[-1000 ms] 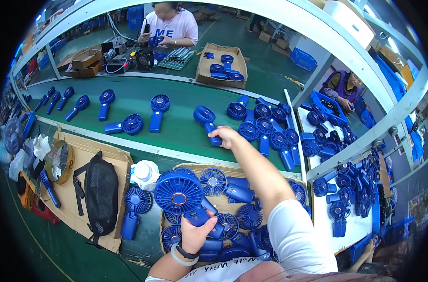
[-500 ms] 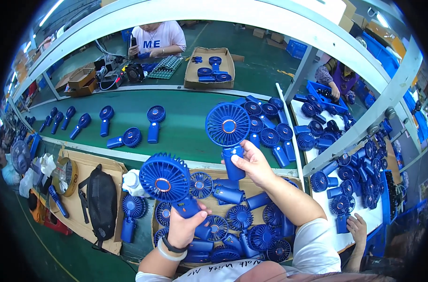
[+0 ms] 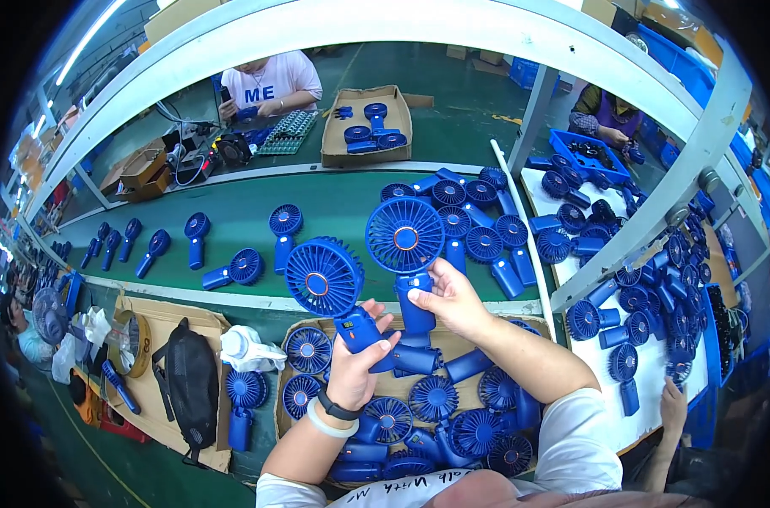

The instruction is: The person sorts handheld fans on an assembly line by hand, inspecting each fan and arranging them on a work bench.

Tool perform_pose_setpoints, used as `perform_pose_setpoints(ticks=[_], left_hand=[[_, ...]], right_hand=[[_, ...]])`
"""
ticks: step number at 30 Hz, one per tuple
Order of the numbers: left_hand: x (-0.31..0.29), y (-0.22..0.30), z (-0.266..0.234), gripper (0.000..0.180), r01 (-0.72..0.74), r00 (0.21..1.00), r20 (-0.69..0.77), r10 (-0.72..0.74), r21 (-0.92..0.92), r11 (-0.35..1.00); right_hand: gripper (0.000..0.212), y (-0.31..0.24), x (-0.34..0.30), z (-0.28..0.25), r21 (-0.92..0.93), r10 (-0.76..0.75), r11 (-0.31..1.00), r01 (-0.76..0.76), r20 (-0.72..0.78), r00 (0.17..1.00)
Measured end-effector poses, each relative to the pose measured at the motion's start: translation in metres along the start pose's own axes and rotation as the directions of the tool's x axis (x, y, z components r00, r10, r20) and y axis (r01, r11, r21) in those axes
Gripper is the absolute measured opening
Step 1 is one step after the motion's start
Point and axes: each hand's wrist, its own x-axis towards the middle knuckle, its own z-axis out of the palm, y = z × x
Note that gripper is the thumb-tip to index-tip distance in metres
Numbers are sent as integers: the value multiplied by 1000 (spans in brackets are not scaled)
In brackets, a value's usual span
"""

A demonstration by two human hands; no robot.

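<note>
Each of my hands holds a blue handheld fan by its handle. My left hand (image 3: 357, 360) is closed round one fan (image 3: 321, 279), which tilts to the left and shows a small lit display on its handle. Beside it, my right hand (image 3: 453, 298) grips a second fan (image 3: 404, 235), upright, with the thumb on the front of the handle. An orange ring marks the middle of both grilles. Under my hands is a cardboard box (image 3: 285, 406) full of blue fans, partly hidden by my forearms.
A green conveyor belt (image 3: 169, 278) carries a row of fans and a cluster at its right end. Left lie a black mesh pouch (image 3: 189, 385) and a white bottle (image 3: 248, 349). A white table (image 3: 656, 405) at right holds many fans. A metal frame (image 3: 533, 127) crosses above. Co-workers sit beyond.
My left hand has risen and moved right, bringing its fan closer to the other one. The right-hand fan has moved slightly down. At right, another person's hand has shifted from a fan.
</note>
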Motion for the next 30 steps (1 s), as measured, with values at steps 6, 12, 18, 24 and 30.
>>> perform_pose_setpoints(ticks=[6,12,18,24,30], left_hand=[[1,-1,-3,66,-18,1000,12,18,52,998],[1,-2,-12,72,-31,1000,-2,31,65,997],[0,10,-16,75,35,997,68,-35,-12,999],[12,8,-48,68,237,933,353,-65,-469,851],[11,15,-33,88,444,805,590,-59,-533,720]], right_hand=[[35,4,4,-1,-15,38,999,-38,-2,999],[33,11,6,0,26,97,995,-96,-25,995],[40,18,10,25,-350,-155,915,201,155,976],[56,70,104,-69,-992,-69,68,-110,-115,991],[75,87,124,-51,-980,203,-36,-197,-200,959]])
